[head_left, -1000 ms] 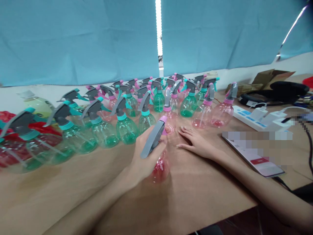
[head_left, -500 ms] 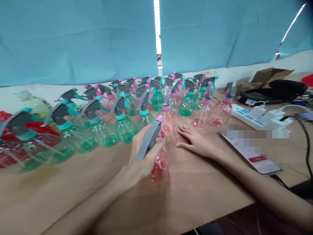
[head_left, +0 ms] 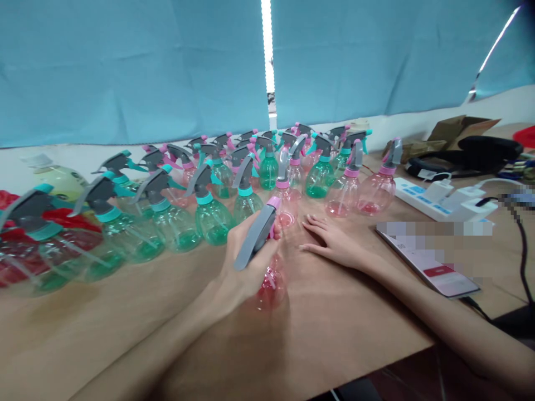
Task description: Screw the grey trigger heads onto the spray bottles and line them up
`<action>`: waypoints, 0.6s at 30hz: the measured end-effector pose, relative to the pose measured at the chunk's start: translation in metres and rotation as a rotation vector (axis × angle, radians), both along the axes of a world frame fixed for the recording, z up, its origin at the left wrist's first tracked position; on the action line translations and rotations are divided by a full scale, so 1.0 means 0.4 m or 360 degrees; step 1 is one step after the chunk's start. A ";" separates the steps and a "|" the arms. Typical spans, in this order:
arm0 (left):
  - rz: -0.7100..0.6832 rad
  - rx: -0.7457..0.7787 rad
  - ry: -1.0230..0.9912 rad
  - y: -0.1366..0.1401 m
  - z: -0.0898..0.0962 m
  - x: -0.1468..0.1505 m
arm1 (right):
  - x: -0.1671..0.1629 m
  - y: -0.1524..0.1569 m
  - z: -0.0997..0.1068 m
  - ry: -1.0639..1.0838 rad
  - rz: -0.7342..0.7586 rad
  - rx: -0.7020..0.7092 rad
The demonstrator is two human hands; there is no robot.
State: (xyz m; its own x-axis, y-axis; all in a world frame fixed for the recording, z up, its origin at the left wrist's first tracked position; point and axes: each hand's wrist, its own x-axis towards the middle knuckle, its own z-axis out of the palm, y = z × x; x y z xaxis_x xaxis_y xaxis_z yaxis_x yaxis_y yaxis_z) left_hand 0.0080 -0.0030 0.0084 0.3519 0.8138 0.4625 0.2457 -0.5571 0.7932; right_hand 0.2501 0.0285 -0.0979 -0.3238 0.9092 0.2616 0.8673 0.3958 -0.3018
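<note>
My left hand [head_left: 246, 262] is wrapped round the neck and trigger of a pink spray bottle [head_left: 272, 284] in the middle of the table. This bottle has a grey spray head with a pink nozzle pointing away from me, and its clear pink body shows below my fingers. To the right, my right hand [head_left: 330, 240] lies flat on the tabletop with its fingers apart, holding nothing. Just beyond my hands stands another pink spray bottle [head_left: 286, 207]. A green spray bottle [head_left: 215, 220] is upright to the left of my left hand.
Several more green and pink spray bottles stand in rows at the back and left. A phone [head_left: 430, 267], a white power strip [head_left: 426, 200] and a black headset [head_left: 463, 159] lie on the right. Behind the table [head_left: 334, 328] hangs a blue curtain [head_left: 167, 67].
Both hands and the bottles keep nearly the same places. The whole view has shifted very slightly.
</note>
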 end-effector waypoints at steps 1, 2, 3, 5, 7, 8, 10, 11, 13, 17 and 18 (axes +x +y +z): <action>0.0003 0.0005 -0.0004 0.000 0.001 0.001 | 0.000 0.000 0.000 0.0006 -0.0001 0.0003; 0.0006 0.0007 -0.0009 0.000 0.001 0.001 | 0.001 0.000 0.000 0.0014 -0.0004 0.0006; 0.0013 0.0007 -0.0016 -0.001 0.003 0.002 | 0.001 0.000 0.000 0.0022 -0.0006 0.0010; 0.0028 0.0005 -0.0028 -0.002 0.005 0.003 | 0.000 0.000 0.000 0.0036 0.0000 0.0015; 0.0050 -0.0001 -0.0024 -0.004 0.006 0.002 | -0.001 -0.001 0.002 0.0039 0.0011 0.0019; 0.0056 -0.0004 -0.0020 -0.005 0.006 0.001 | -0.001 -0.001 0.003 0.0036 0.0016 0.0017; 0.0063 -0.0002 -0.0019 -0.006 0.004 -0.001 | -0.002 -0.001 0.005 0.0025 0.0016 0.0004; 0.0062 0.0005 -0.0022 -0.007 0.002 -0.001 | -0.002 -0.001 0.006 0.0020 0.0016 -0.0007; 0.0060 0.0019 -0.0031 -0.007 -0.002 -0.002 | -0.002 -0.001 0.008 0.0016 0.0018 -0.0024; 0.0065 0.0004 -0.0028 -0.006 -0.005 -0.002 | 0.001 0.000 0.006 0.0047 0.0027 -0.0022; 0.0063 -0.0001 -0.0028 -0.006 -0.005 -0.002 | 0.002 0.000 0.005 0.0057 0.0024 -0.0023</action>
State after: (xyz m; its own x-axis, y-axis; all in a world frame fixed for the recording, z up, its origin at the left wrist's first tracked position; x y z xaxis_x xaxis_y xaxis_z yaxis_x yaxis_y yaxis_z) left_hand 0.0073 -0.0053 0.0064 0.3111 0.8272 0.4678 0.2538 -0.5467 0.7979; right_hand 0.2510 0.0286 -0.0960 -0.3281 0.9081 0.2601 0.8500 0.4039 -0.3381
